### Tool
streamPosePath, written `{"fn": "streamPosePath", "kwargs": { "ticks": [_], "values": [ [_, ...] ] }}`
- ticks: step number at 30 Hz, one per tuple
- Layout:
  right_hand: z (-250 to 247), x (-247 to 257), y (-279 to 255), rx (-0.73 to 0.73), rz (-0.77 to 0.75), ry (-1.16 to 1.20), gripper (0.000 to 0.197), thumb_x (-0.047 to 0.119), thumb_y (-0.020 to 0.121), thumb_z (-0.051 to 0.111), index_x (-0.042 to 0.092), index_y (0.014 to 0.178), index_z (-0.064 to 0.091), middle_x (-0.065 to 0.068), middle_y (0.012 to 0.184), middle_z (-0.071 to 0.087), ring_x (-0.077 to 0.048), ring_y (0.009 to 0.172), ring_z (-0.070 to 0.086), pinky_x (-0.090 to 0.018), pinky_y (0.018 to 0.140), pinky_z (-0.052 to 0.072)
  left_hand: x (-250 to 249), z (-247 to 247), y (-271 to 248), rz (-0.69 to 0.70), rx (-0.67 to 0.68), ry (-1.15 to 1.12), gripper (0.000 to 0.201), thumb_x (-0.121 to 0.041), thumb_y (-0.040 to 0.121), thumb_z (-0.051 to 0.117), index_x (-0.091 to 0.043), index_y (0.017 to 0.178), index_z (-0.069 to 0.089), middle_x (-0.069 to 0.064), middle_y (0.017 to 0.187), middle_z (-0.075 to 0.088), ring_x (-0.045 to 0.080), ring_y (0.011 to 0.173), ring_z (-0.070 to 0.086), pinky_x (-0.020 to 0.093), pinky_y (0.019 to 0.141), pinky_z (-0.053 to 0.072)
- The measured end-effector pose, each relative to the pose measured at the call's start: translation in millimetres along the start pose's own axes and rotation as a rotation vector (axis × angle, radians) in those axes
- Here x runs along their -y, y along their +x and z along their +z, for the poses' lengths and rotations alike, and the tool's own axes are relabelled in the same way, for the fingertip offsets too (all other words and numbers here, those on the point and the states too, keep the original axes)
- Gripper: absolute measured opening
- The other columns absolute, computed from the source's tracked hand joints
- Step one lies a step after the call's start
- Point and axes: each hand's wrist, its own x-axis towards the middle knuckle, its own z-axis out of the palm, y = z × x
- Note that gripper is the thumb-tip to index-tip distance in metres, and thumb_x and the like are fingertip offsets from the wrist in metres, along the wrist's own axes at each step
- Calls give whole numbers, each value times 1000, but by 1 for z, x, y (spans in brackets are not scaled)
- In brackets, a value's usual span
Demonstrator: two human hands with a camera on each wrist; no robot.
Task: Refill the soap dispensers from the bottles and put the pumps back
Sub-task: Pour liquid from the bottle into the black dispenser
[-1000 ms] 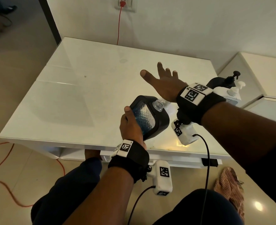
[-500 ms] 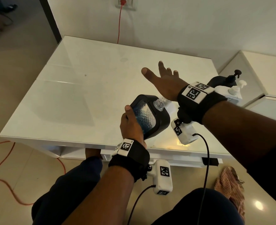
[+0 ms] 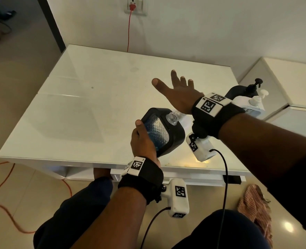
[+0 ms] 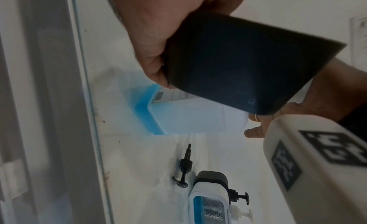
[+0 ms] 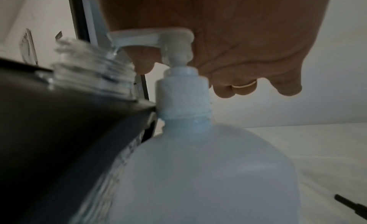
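Note:
My left hand (image 3: 143,139) grips a black soap dispenser (image 3: 163,131) with a blue window, tilted above the table's near edge. Its clear threaded neck (image 3: 172,118) has no pump on it. My right hand (image 3: 177,94) lies palm down on the white pump head (image 5: 151,37) of a translucent refill bottle (image 5: 198,172), fingers spread straight. The pump's nozzle points at the dispenser's neck (image 5: 93,65). In the left wrist view the refill bottle (image 4: 188,116) shows blue liquid at its base, and a loose black pump (image 4: 184,169) lies on the table behind it.
At the right edge of the white glass table (image 3: 94,105) stand a second dispenser (image 3: 238,90) with a black pump and a white pump bottle (image 3: 252,105). A white cabinet (image 3: 292,78) adjoins the table. A striped cloth (image 3: 254,209) and an orange cable (image 3: 4,209) lie on the floor.

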Motion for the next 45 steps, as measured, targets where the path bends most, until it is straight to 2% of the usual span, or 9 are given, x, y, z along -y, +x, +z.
{"fn": "streamPosePath", "kwargs": {
  "ticks": [3, 9, 14, 18, 26, 30, 39, 43, 45],
  "values": [
    [-2, 0, -2, 17, -2, 1, 101, 92, 81, 15, 35, 159, -14, -6, 169, -12, -29, 154, -17, -59, 120, -6, -1, 0, -3, -16, -4, -12, 36, -72, 102, 38, -42, 92, 57, 1, 121, 62, 35, 118, 62, 58, 107, 52],
    [-7, -1, -2, 32, -20, 33, 102, 93, 81, 15, 34, 159, -14, -6, 169, -13, -29, 154, -19, -56, 120, -9, -5, 1, -6, -15, -19, -31, 34, -68, 103, 40, -41, 90, 56, -13, 101, 60, 30, 110, 60, 57, 108, 51],
    [-1, -2, -1, 4, 6, 4, 104, 94, 79, 15, 34, 160, -11, -5, 169, -9, -28, 155, -17, -60, 119, -6, -4, 1, -4, -22, -9, -40, 34, -68, 103, 41, -39, 94, 57, -10, 104, 62, 30, 111, 61, 58, 106, 52],
    [-1, 1, -3, 12, 2, -8, 101, 92, 82, 15, 34, 160, -12, -5, 169, -11, -27, 155, -17, -60, 119, -7, -3, -1, -4, -14, -3, -38, 35, -69, 102, 41, -41, 95, 59, -3, 115, 64, 32, 116, 63, 59, 105, 53],
    [-4, -1, 0, 1, 14, 10, 102, 93, 80, 14, 35, 160, -12, -4, 169, -11, -27, 154, -19, -58, 119, -8, -1, 1, -3, -4, -19, -19, 37, -70, 102, 39, -40, 91, 57, -12, 102, 60, 31, 112, 59, 58, 107, 51],
    [-1, -2, 0, 3, 20, -18, 102, 93, 80, 14, 34, 160, -13, -5, 169, -11, -28, 154, -18, -62, 118, -8, 0, 0, 0, -1, -22, -12, 37, -72, 101, 40, -41, 91, 58, -12, 104, 61, 33, 116, 61, 58, 107, 52],
    [-7, 2, 1, 3, 3, -3, 101, 92, 81, 13, 34, 159, -13, -6, 169, -13, -28, 154, -19, -60, 119, -9, -1, 2, -2, -9, 1, -45, 34, -69, 102, 39, -41, 95, 57, -5, 111, 63, 32, 115, 61, 57, 108, 52],
    [1, -2, 1, -26, 21, -37, 104, 94, 78, 12, 34, 159, -13, -5, 170, -10, -28, 155, -16, -67, 116, -6, 0, 0, 0, -14, 6, -47, 34, -68, 104, 39, -40, 93, 57, -5, 110, 63, 31, 113, 60, 56, 107, 52],
    [0, -3, 1, -21, 26, -29, 104, 94, 78, 13, 35, 159, -13, -5, 169, -10, -29, 155, -16, -67, 116, -7, 1, 0, 0, -16, 17, -43, 34, -69, 102, 40, -41, 93, 58, 0, 119, 65, 33, 116, 62, 57, 106, 53]
  ]
}}
